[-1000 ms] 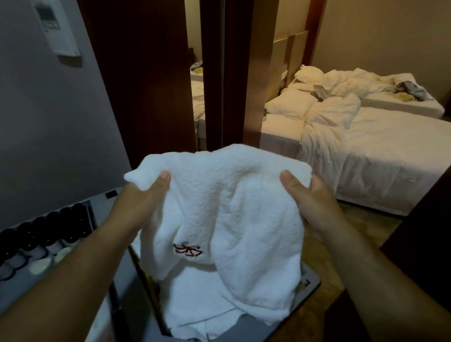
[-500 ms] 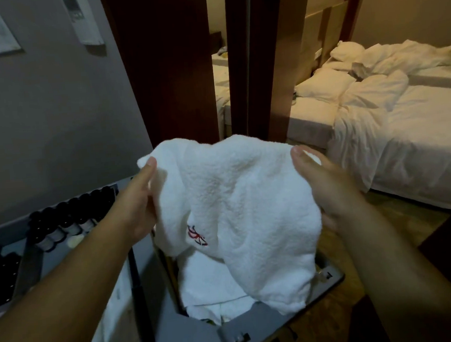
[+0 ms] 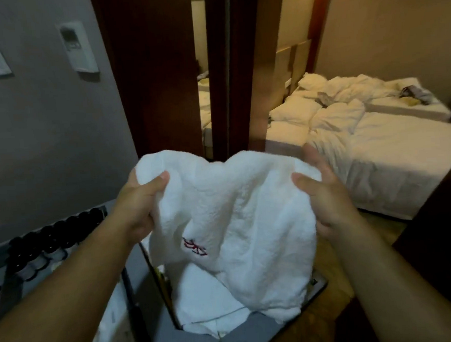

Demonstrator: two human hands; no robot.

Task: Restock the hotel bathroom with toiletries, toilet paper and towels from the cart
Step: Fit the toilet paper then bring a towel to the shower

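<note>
— Where is our towel?
— We hold the white towel (image 3: 238,210) up above the grey cart (image 3: 259,338), and it hangs down over the other white linen (image 3: 207,301) in the bin.
— And our grip?
— Our left hand (image 3: 138,204) pinches the top left corner, thumb in front. Our right hand (image 3: 326,198) clasps the top right edge. Dark-capped bottles (image 3: 49,244) stand on the cart to our left.

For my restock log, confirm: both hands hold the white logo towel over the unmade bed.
Not over the bed. In the head view, the left hand and right hand hold the white logo towel over the cart's linen bin; the unmade bed is beyond.
</note>
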